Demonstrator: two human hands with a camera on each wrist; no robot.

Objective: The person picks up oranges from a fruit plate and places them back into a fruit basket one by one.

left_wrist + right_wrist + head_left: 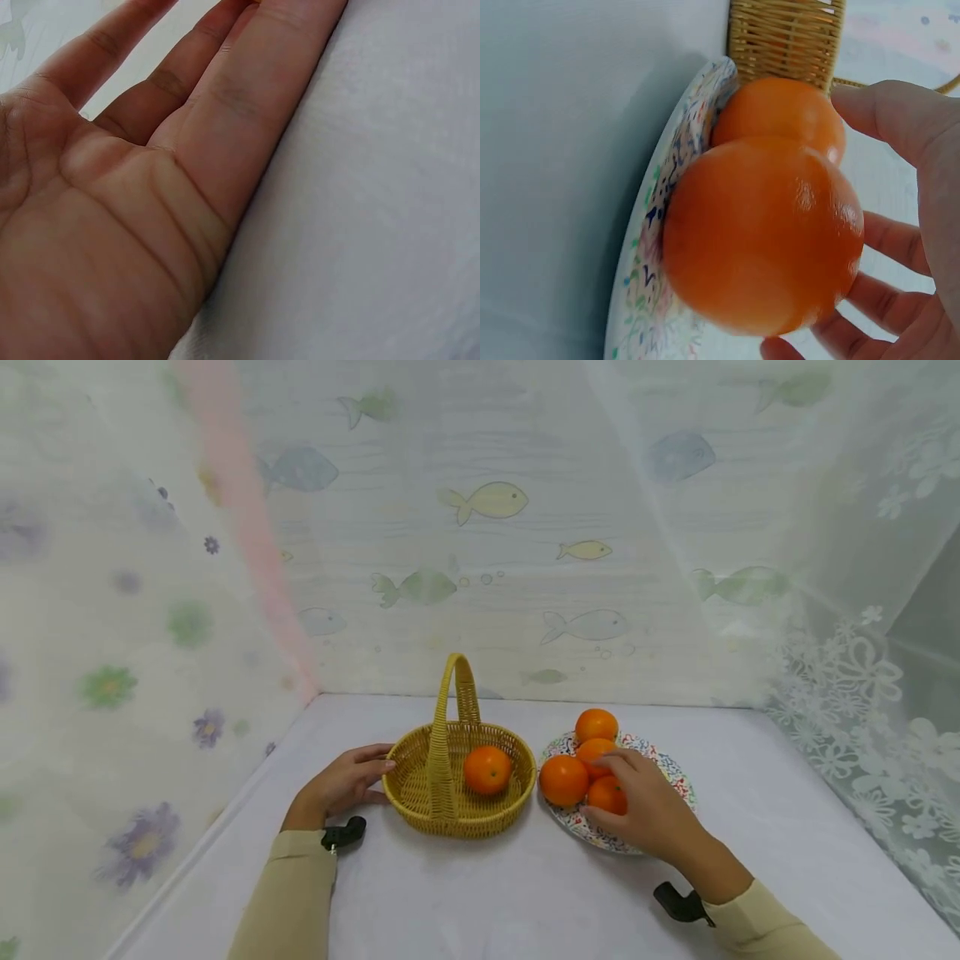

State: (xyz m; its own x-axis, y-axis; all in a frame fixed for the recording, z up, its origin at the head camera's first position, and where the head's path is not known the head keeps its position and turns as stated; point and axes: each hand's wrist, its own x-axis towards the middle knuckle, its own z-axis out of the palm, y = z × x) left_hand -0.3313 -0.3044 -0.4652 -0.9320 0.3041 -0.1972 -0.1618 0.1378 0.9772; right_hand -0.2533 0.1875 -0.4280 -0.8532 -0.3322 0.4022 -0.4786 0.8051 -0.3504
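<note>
A yellow wicker basket (420,822) with a tall handle holds one orange (487,770). At its left side is my left hand (345,785), fingertips at the rim; the left wrist view shows these fingers (247,97) extended close along the white cloth. To the right, a colourful patterned plate (678,781) bears several oranges (564,780). My right hand (648,802) reaches over them, thumb and fingers spread. In the right wrist view, fingers (889,300) lie behind the nearest orange (761,240), while the thumb stands near a farther orange (780,112).
White cloth (480,893) covers the table. A fish-print curtain (480,552) hangs behind it, a flowered sheet (150,735) lines the left, and lace netting (862,735) hangs at the right. Black wrist mounts (344,833) sit at both sleeves.
</note>
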